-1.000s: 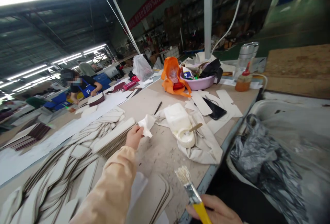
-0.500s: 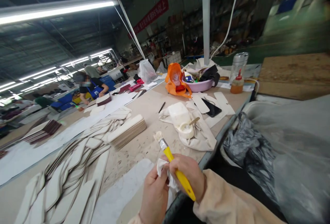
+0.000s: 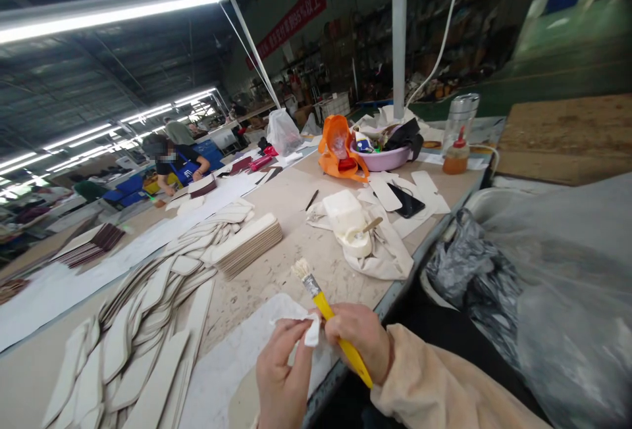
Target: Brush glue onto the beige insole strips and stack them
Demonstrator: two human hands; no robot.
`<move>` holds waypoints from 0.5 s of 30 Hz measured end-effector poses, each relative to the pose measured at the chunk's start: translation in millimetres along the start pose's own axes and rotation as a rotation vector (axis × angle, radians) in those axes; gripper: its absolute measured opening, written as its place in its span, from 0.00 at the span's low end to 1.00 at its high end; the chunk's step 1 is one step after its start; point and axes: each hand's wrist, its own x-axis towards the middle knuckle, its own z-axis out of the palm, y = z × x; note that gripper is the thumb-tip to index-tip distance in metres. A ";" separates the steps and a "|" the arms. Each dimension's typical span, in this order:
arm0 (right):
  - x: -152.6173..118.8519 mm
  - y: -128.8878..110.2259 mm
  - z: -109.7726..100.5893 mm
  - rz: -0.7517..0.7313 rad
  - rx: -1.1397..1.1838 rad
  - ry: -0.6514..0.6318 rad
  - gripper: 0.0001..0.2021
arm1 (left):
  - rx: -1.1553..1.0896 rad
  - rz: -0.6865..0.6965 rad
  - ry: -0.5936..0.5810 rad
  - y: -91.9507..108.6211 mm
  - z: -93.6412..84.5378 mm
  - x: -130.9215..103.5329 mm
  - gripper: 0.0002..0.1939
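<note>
Pinching a tissue point(image 3: 312, 333) between thumb and fingers, the left hand point(image 3: 284, 371) is at the near edge of the desk point(image 3: 291, 193). Close beside it, the right hand point(image 3: 359, 335) grips a brush point(image 3: 322, 306) by its yellow handle, fingers wrapped and palm down. The bristles point up and away from the body, likely so that they stay off the tissue and leave the fingertips some freedom. Whether the right fingers also touch the tissue, I cannot tell.

The tissue is white, thin and crumpled, with one end bunched into a loose fold. The brush has a silver metal band and pale bristles, clumped and slightly splayed.

Below the hands lies a white sheet point(image 3: 237, 343), perhaps to protect the surface, which is marked with dark specks. To the right, a grey bag point(image 3: 471, 271) sits in a bin beside the desk, handy for waste.

On the left, loose strips point(image 3: 121, 350) overlap in a heap, while a stack point(image 3: 253, 245) beyond them is squared up, probably for easy picking.

Past the brush, a tub point(image 3: 356, 245) of white paste rests on a cloth point(image 3: 382, 266), presumably to catch drips; a stick point(image 3: 373, 224) leans out of it. Farther on are a phone point(image 3: 409, 204), a red-tipped bottle point(image 3: 455, 160), an orange bag point(image 3: 338, 152) and a basin point(image 3: 382, 162) gathering odds and ends.
</note>
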 end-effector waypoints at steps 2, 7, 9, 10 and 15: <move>0.8 0.3 -1.3 0.019 -0.025 0.098 0.10 | 0.017 0.065 0.161 -6.9 -1.9 1.4 0.06; 4.6 -1.7 -4.7 0.175 0.018 0.248 0.11 | -0.109 -0.131 -0.040 -21.2 1.9 13.5 0.16; 4.4 0.3 -4.4 0.161 0.016 0.196 0.10 | -0.197 -0.256 -0.217 -23.0 8.0 15.4 0.18; 3.9 2.0 -3.7 0.137 0.001 0.170 0.09 | -0.230 -0.303 -0.272 -22.7 11.4 15.1 0.17; 0.1 9.3 0.6 0.118 -0.069 0.159 0.07 | -0.435 -0.460 -0.259 -13.9 22.3 10.1 0.16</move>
